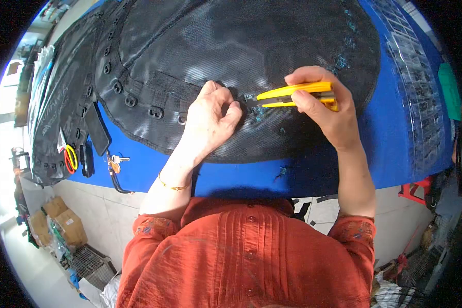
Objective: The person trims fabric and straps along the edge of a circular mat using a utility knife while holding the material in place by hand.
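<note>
A large black mesh sheet [226, 56] with a rounded edge is spread over the blue table. My left hand [213, 115] is closed on it, its fingers curled and pinching the black material at the end of a webbing strap [174, 90]. Yellow thread snips [292, 94] sit in my right hand [328, 105], between thumb and fingers. Their dark tips point left, close to my left fingertips. Whether the blades touch the material I cannot tell. Loose blue-green thread bits [259, 114] lie on the sheet around the tips, with more of them [341, 61] farther up on the right.
Red-and-yellow scissors [71, 158], a dark phone-like slab [96, 128] and keys [118, 163] lie at the left. A second black piece [61, 108] with eyelets is beside them. Clear plastic packs [418, 92] line the table's right side. Cardboard boxes [69, 226] stand on the floor.
</note>
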`<state>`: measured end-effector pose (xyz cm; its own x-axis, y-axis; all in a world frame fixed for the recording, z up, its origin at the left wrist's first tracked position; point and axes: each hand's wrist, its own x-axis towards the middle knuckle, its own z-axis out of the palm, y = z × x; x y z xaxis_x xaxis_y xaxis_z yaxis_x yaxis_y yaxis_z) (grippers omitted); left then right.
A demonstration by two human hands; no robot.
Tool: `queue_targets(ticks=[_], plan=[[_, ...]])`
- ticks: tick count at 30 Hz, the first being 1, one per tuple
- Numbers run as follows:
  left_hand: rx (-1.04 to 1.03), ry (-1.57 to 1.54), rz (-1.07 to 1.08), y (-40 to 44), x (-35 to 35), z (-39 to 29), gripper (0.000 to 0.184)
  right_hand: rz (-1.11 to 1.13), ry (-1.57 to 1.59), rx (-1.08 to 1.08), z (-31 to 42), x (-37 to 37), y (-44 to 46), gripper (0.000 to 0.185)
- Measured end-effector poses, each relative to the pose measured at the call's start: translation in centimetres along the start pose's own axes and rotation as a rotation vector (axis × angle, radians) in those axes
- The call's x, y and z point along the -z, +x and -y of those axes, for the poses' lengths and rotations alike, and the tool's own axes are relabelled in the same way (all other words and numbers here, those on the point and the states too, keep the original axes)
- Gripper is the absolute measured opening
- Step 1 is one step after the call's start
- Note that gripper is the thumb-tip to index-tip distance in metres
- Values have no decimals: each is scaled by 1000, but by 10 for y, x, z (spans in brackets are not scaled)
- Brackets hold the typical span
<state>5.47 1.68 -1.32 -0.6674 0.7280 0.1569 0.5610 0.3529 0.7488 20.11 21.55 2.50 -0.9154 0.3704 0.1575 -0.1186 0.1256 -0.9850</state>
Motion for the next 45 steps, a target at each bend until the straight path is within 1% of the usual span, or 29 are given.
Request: queue_targets(ticks=[1,2,3,5,6,7,9,10,12,13,17,19,26,30,32,40,42,45], plan=[[0,-1,-1,0,0,-1,12,24,-32,14,-1,-1,0,17],[16,3,10,0,1,-2,13,37,19,48,-2,-5,0,11],[32,8,21,1,1,-3,13,37,19,48,-6,-7,0,11],[51,3,28,1,3,-4,14,122,-118,113,-16,-9,2,9],[71,-2,36,1,3,-5,16,132,-281,226,-20,-10,5,9],[73,-3,37,2,4,-6,16,133,-281,223,-25,-12,4,9],[70,41,39,3,4,-8,16,54,-182,169,-33,-16,2,11],[76,40,38,3,3,-5,16,58,-180,165,-30,-17,0,11],[-45,19,-20,2,-2,3,18,1,-56,-157,-17,-16,-4,13],[-36,17,-19,1,-2,3,18,-35,29,-241,-15,-19,-3,15],[-37,32,5,3,1,-3,17,-68,5,-266,-14,-26,-2,16],[-34,34,10,3,1,-4,17,-78,-55,-188,-17,-30,-3,17],[-26,35,19,3,1,-4,16,-118,-95,-118,-22,-37,-6,17],[-28,18,14,3,1,-4,16,-110,-98,-154,-21,-38,-7,16],[-30,27,18,3,1,-4,16,-170,-270,18,-26,-41,-9,15],[-48,42,18,3,1,-3,16,-160,-272,35,-29,-40,-8,18],[-55,35,12,3,1,-3,16,-151,-345,107,-29,-40,-8,18],[-28,31,21,3,1,-4,15,-134,-381,126,-30,-39,-7,18]])
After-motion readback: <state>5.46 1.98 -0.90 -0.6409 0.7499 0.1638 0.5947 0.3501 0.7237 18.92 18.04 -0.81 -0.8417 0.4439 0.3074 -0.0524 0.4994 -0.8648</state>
